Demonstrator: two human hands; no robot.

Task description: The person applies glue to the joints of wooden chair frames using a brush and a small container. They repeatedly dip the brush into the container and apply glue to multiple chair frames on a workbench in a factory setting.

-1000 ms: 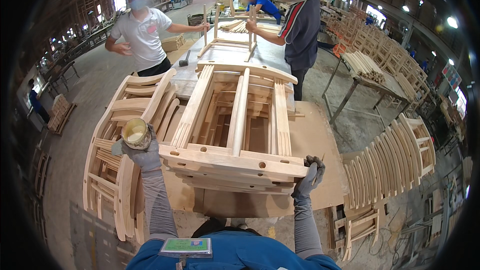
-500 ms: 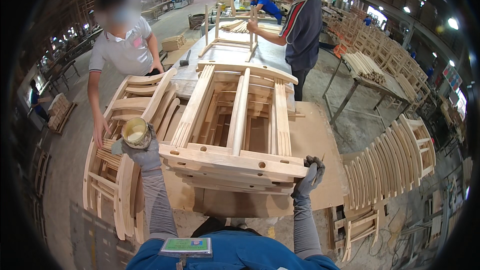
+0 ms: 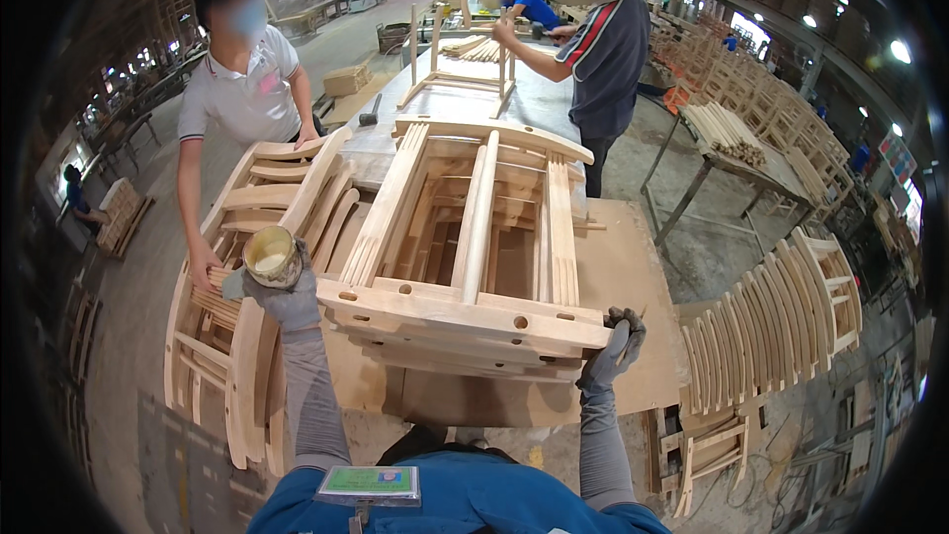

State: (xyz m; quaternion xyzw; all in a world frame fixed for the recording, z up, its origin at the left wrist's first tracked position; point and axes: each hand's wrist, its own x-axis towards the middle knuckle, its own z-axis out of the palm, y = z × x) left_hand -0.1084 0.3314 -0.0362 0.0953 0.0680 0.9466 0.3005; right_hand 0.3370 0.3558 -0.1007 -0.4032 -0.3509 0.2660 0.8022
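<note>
Your ID badge, green and white with a small portrait, carries print too small to read. Your left hand wraps its grip around a cup of pale paste. Your right hand curls at the near right corner of the wooden frame; how firmly it closes, I cannot tell. That frame tops a stack by the tabletop's near edge. Since a second ago, both hands keep their places, while the white-shirted co-worker no longer holds the upright frame on the tabletop but touches slats to your left.
</note>
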